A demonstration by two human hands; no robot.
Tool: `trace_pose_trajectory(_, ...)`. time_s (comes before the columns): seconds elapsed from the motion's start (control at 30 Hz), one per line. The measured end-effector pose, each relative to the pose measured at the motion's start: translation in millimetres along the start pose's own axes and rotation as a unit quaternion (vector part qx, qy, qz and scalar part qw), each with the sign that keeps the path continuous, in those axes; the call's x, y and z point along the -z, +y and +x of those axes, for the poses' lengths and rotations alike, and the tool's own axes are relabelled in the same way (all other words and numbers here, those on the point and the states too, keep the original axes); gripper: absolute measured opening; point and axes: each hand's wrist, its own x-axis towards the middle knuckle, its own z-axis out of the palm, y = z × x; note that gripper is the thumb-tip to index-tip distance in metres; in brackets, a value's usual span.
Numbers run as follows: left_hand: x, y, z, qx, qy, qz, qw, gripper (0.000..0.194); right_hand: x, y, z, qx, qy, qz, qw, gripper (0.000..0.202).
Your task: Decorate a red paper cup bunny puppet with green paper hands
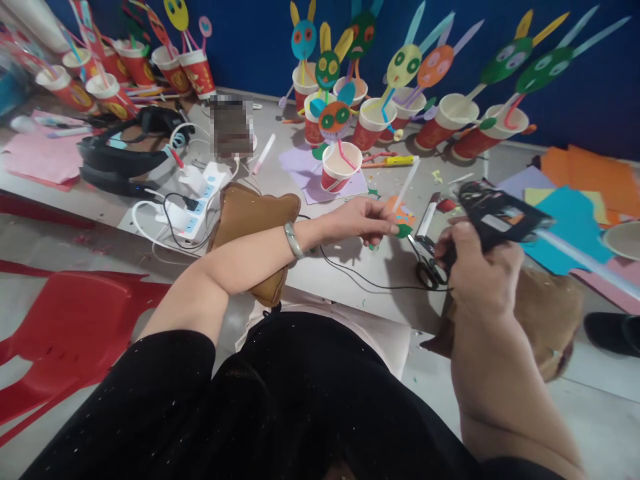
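My left hand (pixel 373 221), a bangle on its wrist, reaches over the table and pinches a small green paper piece (pixel 403 231) between thumb and fingertips. My right hand (pixel 483 267) is wrapped round a black glue gun (pixel 505 215), with a translucent glue stick (pixel 590 261) jutting from its back end. Between the hands lies a pair of scissors (pixel 429 272) with black handles, blades partly hidden. An orange paper piece (pixel 404 212) sits just behind the left fingertips, beside a whitish strip (pixel 407 183). Farther back, a red and white paper cup (pixel 341 168) stands on lilac paper (pixel 313 183).
Several cups with paper animal heads (pixel 404 65) line the blue wall. A white power strip (pixel 203 203), cables, a black headset (pixel 123 157) and a brown cushion (pixel 255 220) are on the left. Coloured paper (pixel 567 230) lies right. A red chair (pixel 85 320) stands at lower left.
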Motion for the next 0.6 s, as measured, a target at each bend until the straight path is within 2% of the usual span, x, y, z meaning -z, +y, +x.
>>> trace_pose_trajectory(0.07, 1.9, 2, 1, 0.0, 0.026, -0.006, 1.0, 0.028, -3, -3, 6, -0.012, 0.056, 0.044, 0.997, 0.047)
trace_pose_trajectory(0.1, 2.8, 2, 1, -0.001, 0.029, -0.007, 1.0, 0.027, -6, -6, 8, -0.019, 0.062, 0.06, 0.996, 0.047)
trace_pose_trajectory(0.23, 3.2, 3, 2, 0.005, -0.022, -0.006, 1.0, 0.026, -23, -18, 13, -0.027, 0.013, 0.038, 0.999, 0.039)
trace_pose_trajectory(0.33, 1.5, 1, 2, 0.025, -0.064, 0.003, 0.998, 0.025, -39, -26, 19, -0.072, -0.015, 0.0, 0.997, 0.035)
trace_pose_trajectory(0.43, -0.1, 0, 1, 0.042, -0.075, 0.012, 0.996, 0.025, -52, -28, 29, -0.106, -0.037, -0.025, 0.993, 0.036)
trace_pose_trajectory(0.5, -0.7, 0, 1, 0.041, -0.057, 0.01, 0.997, 0.026, -53, -26, 40, -0.098, -0.039, -0.043, 0.994, 0.036)
trace_pose_trajectory(0.6, -1.0, 3, -1, 0.035, 0.01, -0.001, 0.999, 0.025, -41, -16, 62, -0.057, -0.005, -0.104, 0.993, 0.033)
